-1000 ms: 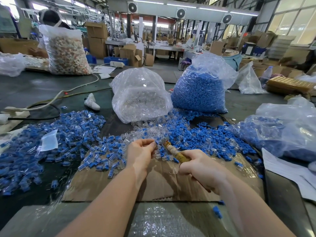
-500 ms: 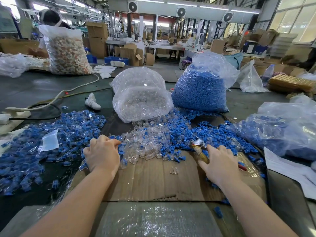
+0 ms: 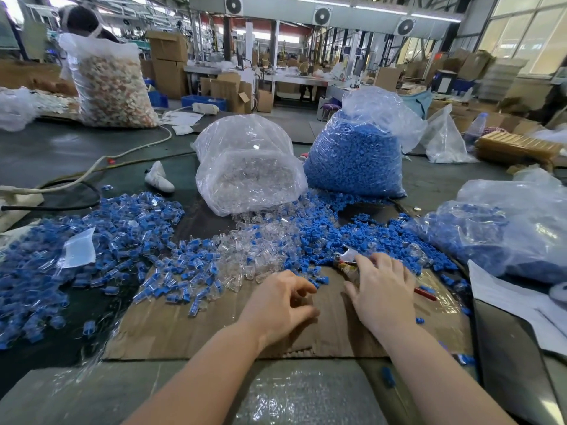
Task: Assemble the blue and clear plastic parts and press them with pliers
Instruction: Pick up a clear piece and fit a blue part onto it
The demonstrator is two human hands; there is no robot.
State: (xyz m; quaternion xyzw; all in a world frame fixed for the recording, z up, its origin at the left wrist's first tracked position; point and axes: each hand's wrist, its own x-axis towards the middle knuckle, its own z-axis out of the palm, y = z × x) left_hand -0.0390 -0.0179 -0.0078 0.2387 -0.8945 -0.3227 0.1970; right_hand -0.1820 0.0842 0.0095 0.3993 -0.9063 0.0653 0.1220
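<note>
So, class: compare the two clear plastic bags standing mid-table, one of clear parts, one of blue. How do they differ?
The clear plastic bag of clear parts sits left and looks see-through; the clear plastic bag of blue parts sits right, stands taller and looks fuller. Both spill parts towards the cardboard sheet.

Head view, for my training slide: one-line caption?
Two hands, left and right, over cardboard amid blue and clear parts, pliers under the right.
</note>
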